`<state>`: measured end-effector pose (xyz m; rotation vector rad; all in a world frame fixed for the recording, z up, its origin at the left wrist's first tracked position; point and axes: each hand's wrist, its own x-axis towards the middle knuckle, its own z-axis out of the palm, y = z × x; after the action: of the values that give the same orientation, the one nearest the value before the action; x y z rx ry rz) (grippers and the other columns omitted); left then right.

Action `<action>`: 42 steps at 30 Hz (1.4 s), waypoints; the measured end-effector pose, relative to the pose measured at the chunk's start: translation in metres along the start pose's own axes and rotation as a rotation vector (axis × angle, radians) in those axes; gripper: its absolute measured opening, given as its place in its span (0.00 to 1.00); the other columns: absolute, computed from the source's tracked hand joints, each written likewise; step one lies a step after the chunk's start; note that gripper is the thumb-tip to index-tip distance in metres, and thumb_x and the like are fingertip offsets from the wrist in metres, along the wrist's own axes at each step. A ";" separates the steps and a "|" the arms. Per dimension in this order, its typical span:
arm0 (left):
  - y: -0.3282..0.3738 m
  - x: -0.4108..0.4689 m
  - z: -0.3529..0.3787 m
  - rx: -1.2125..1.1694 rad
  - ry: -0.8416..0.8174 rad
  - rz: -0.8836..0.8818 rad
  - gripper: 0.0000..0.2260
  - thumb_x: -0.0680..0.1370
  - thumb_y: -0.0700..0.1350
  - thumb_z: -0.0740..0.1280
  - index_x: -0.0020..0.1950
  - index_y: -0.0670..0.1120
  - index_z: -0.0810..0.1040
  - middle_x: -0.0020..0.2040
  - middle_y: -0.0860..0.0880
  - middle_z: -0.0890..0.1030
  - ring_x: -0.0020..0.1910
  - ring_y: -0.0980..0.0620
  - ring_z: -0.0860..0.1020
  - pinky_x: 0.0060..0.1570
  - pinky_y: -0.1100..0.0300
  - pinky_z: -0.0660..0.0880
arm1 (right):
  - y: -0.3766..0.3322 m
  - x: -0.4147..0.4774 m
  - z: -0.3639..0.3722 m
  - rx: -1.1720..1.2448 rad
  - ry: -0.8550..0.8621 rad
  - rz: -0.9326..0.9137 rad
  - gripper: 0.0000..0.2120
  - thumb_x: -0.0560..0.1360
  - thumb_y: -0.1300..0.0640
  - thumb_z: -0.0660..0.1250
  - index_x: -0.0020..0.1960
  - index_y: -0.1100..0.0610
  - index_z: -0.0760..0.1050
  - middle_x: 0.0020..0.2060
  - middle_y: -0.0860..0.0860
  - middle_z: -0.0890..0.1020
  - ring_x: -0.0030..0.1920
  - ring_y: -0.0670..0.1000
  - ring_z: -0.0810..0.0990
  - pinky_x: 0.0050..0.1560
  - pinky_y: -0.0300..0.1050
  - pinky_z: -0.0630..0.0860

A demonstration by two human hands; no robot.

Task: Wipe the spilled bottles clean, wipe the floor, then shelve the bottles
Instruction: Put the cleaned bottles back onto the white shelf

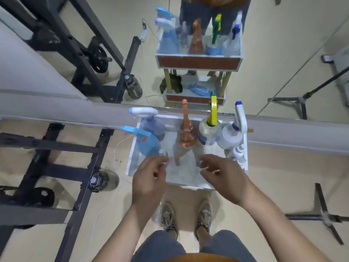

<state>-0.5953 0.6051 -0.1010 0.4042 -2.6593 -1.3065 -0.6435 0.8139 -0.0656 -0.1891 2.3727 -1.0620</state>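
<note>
The shelf's white top tray [188, 178] stands against a mirror. On it are two blue spray bottles [149, 142] at the left, a copper bottle [188, 134] in the middle, a bottle with a yellow-green sprayer [209, 129], a white spray bottle [231, 136] and small white bottles [239, 152] at the right. My left hand [149, 178] is over the tray's front left, fingers curled around a small clear bottle [163, 154] beside the blue ones. My right hand [222, 173] hovers over the front right, fingers apart, holding nothing.
The mirror [283, 53] repeats the shelf and its lower tier. A black metal frame [62, 163], a dark jar [103, 181] and a white cable [113, 195] lie on the floor at the left. Stand legs [324, 216] spread at the right. My shoes [187, 218] are below the tray.
</note>
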 end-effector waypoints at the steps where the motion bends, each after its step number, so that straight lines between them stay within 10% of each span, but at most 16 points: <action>1: -0.014 0.002 -0.015 0.028 0.026 -0.047 0.12 0.77 0.36 0.67 0.52 0.52 0.81 0.50 0.59 0.79 0.47 0.61 0.77 0.46 0.69 0.73 | -0.004 0.015 0.017 0.012 0.017 -0.035 0.18 0.77 0.56 0.68 0.66 0.48 0.75 0.55 0.45 0.83 0.53 0.45 0.80 0.58 0.42 0.75; 7: -0.063 0.020 -0.024 0.119 -0.111 -0.223 0.21 0.75 0.42 0.71 0.67 0.50 0.74 0.57 0.55 0.75 0.51 0.57 0.74 0.48 0.68 0.66 | -0.022 0.097 0.100 -0.076 0.052 -0.104 0.27 0.78 0.54 0.67 0.75 0.55 0.64 0.72 0.53 0.71 0.70 0.54 0.70 0.66 0.44 0.65; 11: -0.064 0.036 -0.006 0.092 -0.169 -0.200 0.16 0.76 0.42 0.70 0.64 0.51 0.77 0.55 0.57 0.75 0.44 0.58 0.76 0.43 0.76 0.69 | -0.018 0.116 0.127 -0.120 0.045 -0.042 0.22 0.78 0.55 0.66 0.71 0.54 0.70 0.66 0.53 0.78 0.65 0.56 0.76 0.60 0.45 0.68; 14: -0.074 0.046 -0.003 0.145 -0.206 -0.242 0.08 0.76 0.43 0.68 0.54 0.48 0.82 0.49 0.48 0.83 0.48 0.48 0.79 0.48 0.55 0.77 | -0.016 0.114 0.141 -0.096 0.101 0.066 0.14 0.77 0.55 0.65 0.62 0.52 0.75 0.54 0.53 0.83 0.56 0.58 0.80 0.49 0.45 0.72; 18: -0.082 0.054 -0.010 0.135 -0.207 -0.204 0.05 0.76 0.45 0.69 0.49 0.49 0.83 0.44 0.48 0.83 0.45 0.48 0.79 0.46 0.54 0.77 | -0.017 0.107 0.153 -0.045 0.166 -0.004 0.09 0.74 0.58 0.67 0.54 0.53 0.77 0.47 0.53 0.82 0.48 0.56 0.80 0.41 0.44 0.70; 29: -0.108 0.072 -0.039 0.289 -0.178 -0.158 0.10 0.77 0.40 0.67 0.58 0.47 0.80 0.52 0.49 0.80 0.47 0.50 0.77 0.39 0.75 0.67 | -0.031 0.116 0.167 -0.028 0.127 -0.056 0.10 0.77 0.59 0.66 0.58 0.55 0.77 0.54 0.54 0.80 0.52 0.56 0.80 0.52 0.52 0.76; 36: -0.114 0.078 -0.037 0.263 -0.182 -0.151 0.06 0.74 0.39 0.69 0.50 0.45 0.81 0.46 0.48 0.82 0.47 0.48 0.77 0.46 0.57 0.73 | -0.038 0.118 0.191 0.074 0.169 0.019 0.04 0.80 0.50 0.62 0.52 0.49 0.72 0.47 0.48 0.80 0.46 0.51 0.80 0.45 0.47 0.75; 42: -0.122 0.078 -0.038 0.267 -0.139 -0.150 0.06 0.75 0.41 0.69 0.52 0.47 0.80 0.48 0.50 0.80 0.45 0.52 0.71 0.38 0.68 0.60 | -0.041 0.117 0.203 0.192 0.211 0.081 0.06 0.79 0.50 0.66 0.52 0.47 0.69 0.45 0.49 0.82 0.45 0.51 0.81 0.45 0.47 0.77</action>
<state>-0.6392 0.4817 -0.1731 0.5756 -2.9847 -1.0511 -0.6415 0.6148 -0.1959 0.0917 2.4187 -1.3172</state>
